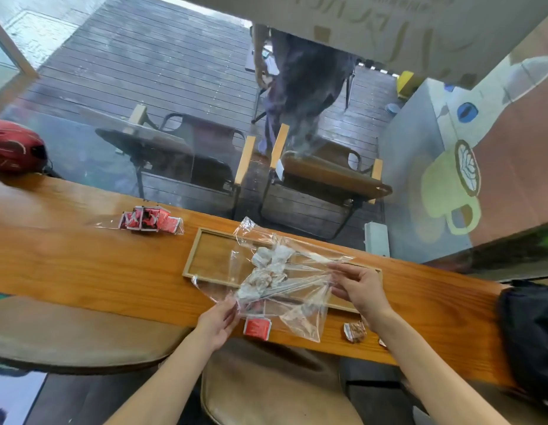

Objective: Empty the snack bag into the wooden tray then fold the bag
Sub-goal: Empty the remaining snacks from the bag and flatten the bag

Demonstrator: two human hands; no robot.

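The clear bag [278,277] blurs what lies under it: pale wrapped snacks [266,271] bunch at its middle over the tray [205,256], and whether they sit inside the bag or already in the tray cannot be told. The tray's right end is hidden behind the right hand [358,286]. The left hand [219,320] pinches the bag's near edge at the counter's [82,265] front edge; the right hand grips its right side. A red packet [256,328] and a brown one [354,331] lie near the front edge. A second bag of red packets [150,220] lies by the far edge.
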